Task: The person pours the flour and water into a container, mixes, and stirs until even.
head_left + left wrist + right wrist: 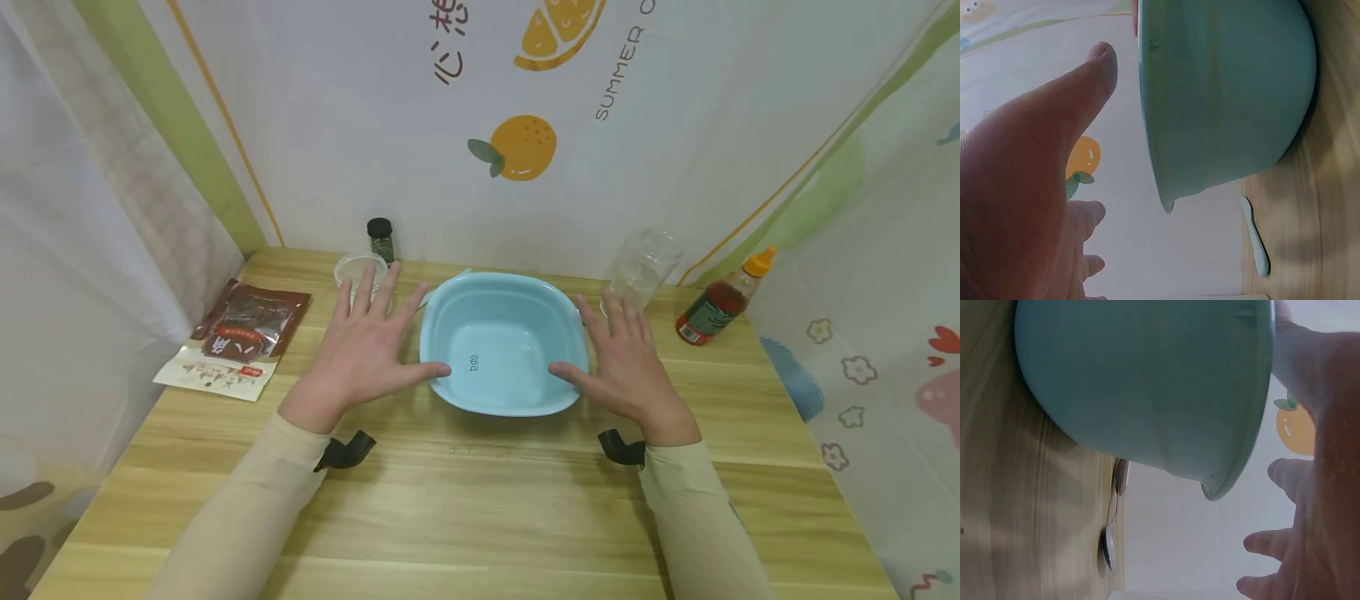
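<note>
A light blue plastic basin [501, 358] stands upright on the wooden table, with small lettering on its inner floor. To its left my left hand [367, 342] is spread, fingers straight. The left thumb [1100, 69] shows apart from the basin's rim in the left wrist view. On the right side, my right hand [622, 358] is spread likewise, its thumb overlapping the near right rim in the head view. Whether that thumb touches the rim I cannot tell. Neither hand grips anything. The basin's outer wall [1141, 381] fills much of the right wrist view.
Behind the left fingers are a round clear lid or tub [362, 268] and a black-capped spice jar [381, 240]. Food packets [240, 333] lie far left. A clear jar [645, 267] and a red sauce bottle [720, 304] stand right. A pale blue utensil [1255, 237] and a metal spoon [1110, 547] lie behind the basin.
</note>
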Demonstrator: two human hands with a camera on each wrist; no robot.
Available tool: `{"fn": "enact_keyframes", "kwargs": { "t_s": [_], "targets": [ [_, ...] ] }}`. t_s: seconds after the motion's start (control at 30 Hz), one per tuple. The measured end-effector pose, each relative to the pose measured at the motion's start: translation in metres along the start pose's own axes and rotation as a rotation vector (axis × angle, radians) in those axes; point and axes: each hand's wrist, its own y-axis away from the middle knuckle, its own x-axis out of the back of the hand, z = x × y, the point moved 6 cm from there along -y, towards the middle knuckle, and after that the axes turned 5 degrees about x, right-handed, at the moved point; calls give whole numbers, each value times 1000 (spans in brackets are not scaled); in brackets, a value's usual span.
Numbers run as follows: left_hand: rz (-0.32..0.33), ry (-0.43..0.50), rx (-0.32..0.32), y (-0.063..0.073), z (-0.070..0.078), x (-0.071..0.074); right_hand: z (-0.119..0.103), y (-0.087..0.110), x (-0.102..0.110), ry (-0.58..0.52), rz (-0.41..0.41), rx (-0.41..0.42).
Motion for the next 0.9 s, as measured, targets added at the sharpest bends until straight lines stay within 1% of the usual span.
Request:
{"fn": "enact_keyframes", "kwargs": {
  "t_s": [0.1, 0.27, 0.5, 0.6, 0.77, 0.9],
  "targets": [
    [0, -2, -8, -1, 0, 0, 0, 0, -2, -32, -10, 7],
    [7, 27, -17, -3, -4, -1, 6, -2, -6, -91, -37, -2],
    [44, 63, -35, -7, -11, 1, 13, -3, -11, -216, -56, 9],
    [52, 80, -44, -7, -13, 3, 15, -1, -13, -246, -76, 2],
    [75, 98, -37, -10, -20, 3, 18, 0, -14, -295, -90, -15],
    [112, 118, -24, -12, -28, 3, 20, -1, -15, -345, -95, -9]
  ]
}}
